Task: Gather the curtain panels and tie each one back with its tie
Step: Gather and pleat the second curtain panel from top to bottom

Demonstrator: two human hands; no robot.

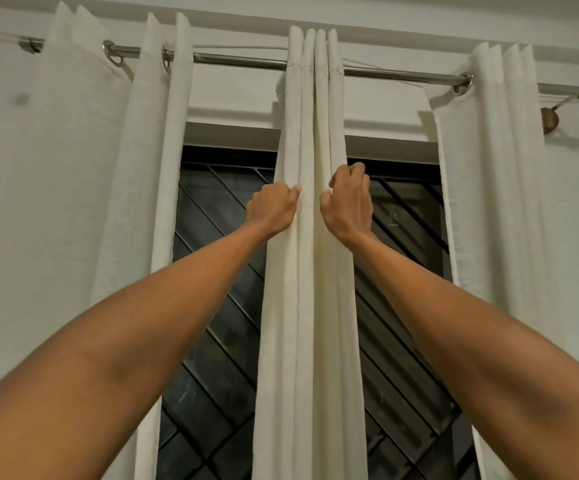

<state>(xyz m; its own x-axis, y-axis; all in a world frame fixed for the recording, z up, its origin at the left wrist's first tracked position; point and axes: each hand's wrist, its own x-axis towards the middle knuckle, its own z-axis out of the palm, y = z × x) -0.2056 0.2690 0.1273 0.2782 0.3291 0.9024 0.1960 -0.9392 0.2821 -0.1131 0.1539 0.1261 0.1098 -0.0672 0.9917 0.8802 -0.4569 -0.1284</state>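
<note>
Fingers [354,169] of the left hand [274,206] and right hand [349,202] clutch folds of the middle curtain panel [310,306], hanging from the centre of the rod [239,59]. The cloth looks soft and light, and is probably best gathered lower down.

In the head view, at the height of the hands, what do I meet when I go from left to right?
Left curtain panel → left hand → middle curtain panel → right hand → right curtain panel.

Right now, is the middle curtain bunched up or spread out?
Bunched up. The middle curtain hangs in narrow folds, and the dark window shows on both sides of it.
</note>
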